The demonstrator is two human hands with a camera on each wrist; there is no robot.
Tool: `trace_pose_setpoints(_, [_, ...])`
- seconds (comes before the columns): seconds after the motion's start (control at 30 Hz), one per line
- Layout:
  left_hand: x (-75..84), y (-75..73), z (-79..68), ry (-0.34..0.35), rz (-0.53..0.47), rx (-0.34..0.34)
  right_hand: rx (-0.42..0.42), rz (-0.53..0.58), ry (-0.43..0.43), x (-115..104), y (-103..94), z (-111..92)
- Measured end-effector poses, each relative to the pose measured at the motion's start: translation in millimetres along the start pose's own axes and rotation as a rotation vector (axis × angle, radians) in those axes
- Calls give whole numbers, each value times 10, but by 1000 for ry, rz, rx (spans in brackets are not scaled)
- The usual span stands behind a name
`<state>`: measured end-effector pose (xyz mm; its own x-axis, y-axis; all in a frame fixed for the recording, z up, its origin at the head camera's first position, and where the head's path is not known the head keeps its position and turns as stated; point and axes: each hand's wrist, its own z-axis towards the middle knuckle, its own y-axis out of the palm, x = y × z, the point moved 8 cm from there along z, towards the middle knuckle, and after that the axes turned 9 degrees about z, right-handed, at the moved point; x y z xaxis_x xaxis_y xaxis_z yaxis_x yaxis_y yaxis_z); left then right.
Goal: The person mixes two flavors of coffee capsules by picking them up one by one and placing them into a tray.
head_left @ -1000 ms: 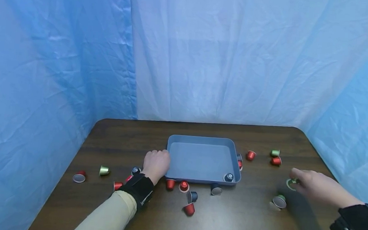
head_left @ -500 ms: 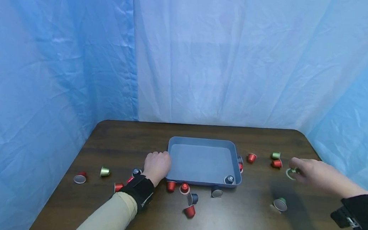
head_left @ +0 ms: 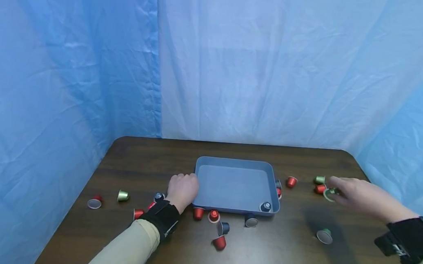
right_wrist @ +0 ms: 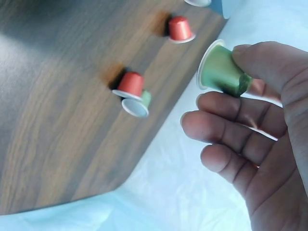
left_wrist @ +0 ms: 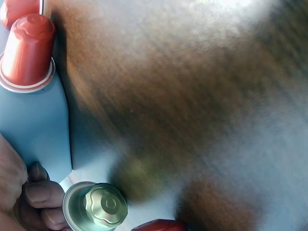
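My left hand [head_left: 183, 190] rests at the tray's left edge with fingers curled in. In the left wrist view, those fingertips lie right beside the rim of a green coffee capsule [left_wrist: 106, 204]; no object shows inside the fist. Held off the table, another green coffee capsule [right_wrist: 220, 70] is pinched by its narrow end between thumb and index finger of my right hand [right_wrist: 281, 175]. Its rim faces away from the palm, and the other fingers stay loosely bent. Close by that hand in the head view are a red capsule [head_left: 319, 189] and a green capsule [head_left: 319, 179].
A blue-grey tray [head_left: 237, 181] holds one dark blue capsule [head_left: 266, 206] at its front right corner. Red and blue capsules cluster along its front and right sides. A green capsule [head_left: 324, 236] lies at front right; another green [head_left: 122, 195] and a red [head_left: 95, 202] lie at left.
My right hand has moved a little away from me and to the left with its green capsule, toward the red and green pair. The left hand has kept its place by the tray.
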<state>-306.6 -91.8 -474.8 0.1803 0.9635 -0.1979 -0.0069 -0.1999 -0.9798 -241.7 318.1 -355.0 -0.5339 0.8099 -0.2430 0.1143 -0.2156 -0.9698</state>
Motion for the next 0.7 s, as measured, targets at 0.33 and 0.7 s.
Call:
trace_pose_setpoints(0.33, [16,16,14,6,6,11,-6,4,4,-140,6,153])
trace_pose_setpoints(0.7, [2,0,4,-1,2,-9,-44,-11,2,-316,39,378])
